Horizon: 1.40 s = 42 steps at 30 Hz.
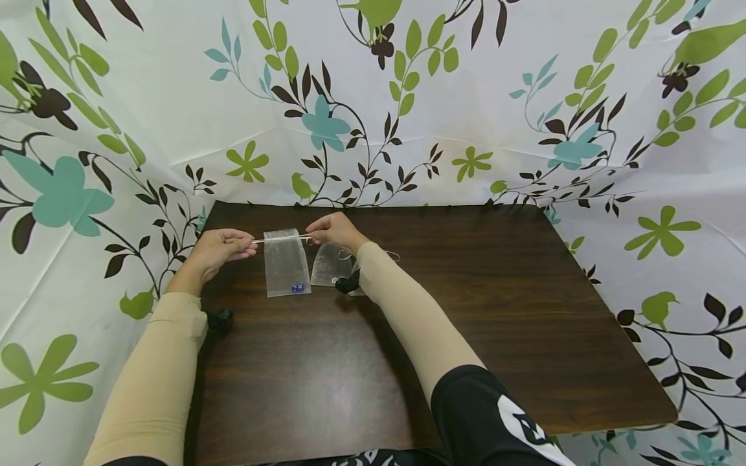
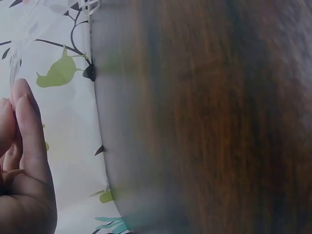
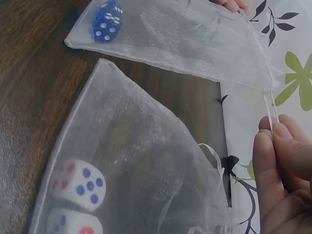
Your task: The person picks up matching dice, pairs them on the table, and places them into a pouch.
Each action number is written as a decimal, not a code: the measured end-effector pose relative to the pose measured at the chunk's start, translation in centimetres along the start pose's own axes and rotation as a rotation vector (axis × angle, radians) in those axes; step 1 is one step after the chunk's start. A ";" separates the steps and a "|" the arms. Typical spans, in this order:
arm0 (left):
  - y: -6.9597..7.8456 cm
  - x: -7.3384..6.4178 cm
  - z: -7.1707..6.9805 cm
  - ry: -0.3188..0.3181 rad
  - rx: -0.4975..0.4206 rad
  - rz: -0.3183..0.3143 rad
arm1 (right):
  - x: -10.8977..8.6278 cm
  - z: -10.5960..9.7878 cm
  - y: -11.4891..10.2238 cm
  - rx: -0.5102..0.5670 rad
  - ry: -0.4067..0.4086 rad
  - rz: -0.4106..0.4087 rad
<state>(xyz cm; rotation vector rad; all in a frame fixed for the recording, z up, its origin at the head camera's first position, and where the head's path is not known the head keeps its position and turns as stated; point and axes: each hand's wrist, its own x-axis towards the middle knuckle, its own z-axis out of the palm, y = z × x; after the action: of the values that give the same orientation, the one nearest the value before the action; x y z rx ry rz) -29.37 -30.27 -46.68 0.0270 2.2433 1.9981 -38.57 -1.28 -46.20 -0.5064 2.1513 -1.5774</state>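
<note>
A sheer white organza drawstring bag [image 1: 283,262] is stretched at its top between both hands, with blue dice [image 3: 107,22] at its bottom corner. My left hand [image 1: 218,252] pinches the drawstring at the bag's left side; in the left wrist view its fingertips [image 2: 22,87] press together on the thin cord. On the other side my right hand [image 1: 337,232] pinches the drawstring [image 3: 271,105] between thumb and fingers. Just right of this bag lies a second sheer bag [image 3: 131,131] holding white dice [image 3: 80,184] with coloured dots, partly below the right wrist.
Both bags are over a dark wooden table [image 1: 326,382], near its far left part. Dark wrist devices [image 1: 348,283] sit under the wrists. A white cloth [image 1: 373,162] printed with leaves and birds hangs behind and beside the table.
</note>
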 end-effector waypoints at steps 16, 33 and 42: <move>-0.2 -0.4 -0.7 0.028 -0.007 0.016 | 0.0 -0.4 0.2 -0.050 0.012 -0.006; -0.8 -0.4 -0.8 0.095 0.084 0.027 | -0.2 -0.9 1.0 -0.089 0.034 -0.017; -0.9 -0.4 -0.5 0.196 0.547 0.064 | -0.5 -1.5 1.8 -0.314 0.080 -0.089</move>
<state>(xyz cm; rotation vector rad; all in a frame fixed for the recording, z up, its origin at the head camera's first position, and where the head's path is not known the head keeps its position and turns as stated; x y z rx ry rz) -28.94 -30.89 -47.43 -0.0426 2.8779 1.4010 -39.05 0.73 -47.43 -0.6538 2.4855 -1.3281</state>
